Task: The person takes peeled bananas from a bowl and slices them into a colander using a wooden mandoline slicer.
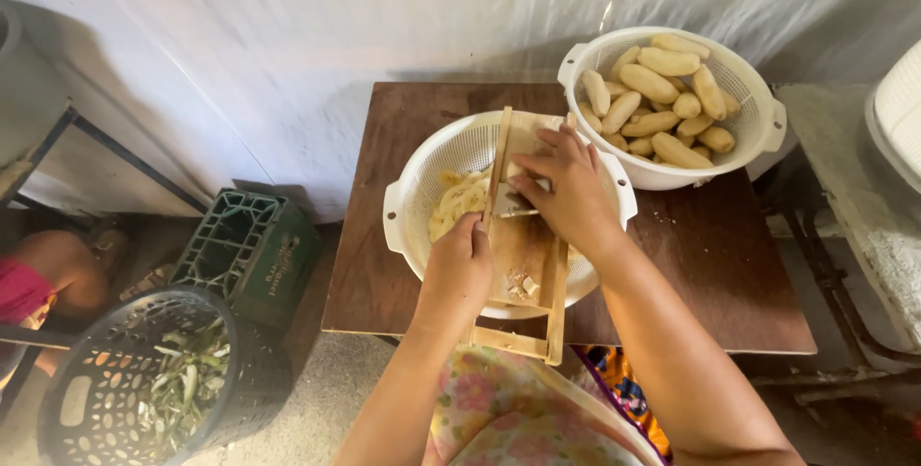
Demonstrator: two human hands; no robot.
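Head view, one moment at a small brown table [729, 264]; item one, a wooden slicer board [526, 264] laid across a white colander [408, 221], its near end jutting past the table edge toward the person; item two, the left hand [459, 269], fingers wrapped tight on the board's left rail, steadying it; item three, the right hand [568, 192], palm down and fingers pressed together over a peeled banana [518, 170] at the blade slot, only a pale sliver of it showing; item four, a heap of thin slices [459, 199] in the colander beneath the board; item five, a second white colander [763, 125] at the far right corner, full of whole peeled bananas [662, 92]; item six, on the floor at left, a black basket [86, 399] of green peelings beside a green crate [251, 250]. Step in hand, by my reading: slicing, mid-stroke. The next stroke would call for firm downward pressure, a steady rail, and fingertips kept clear of the blade as the piece shortens.
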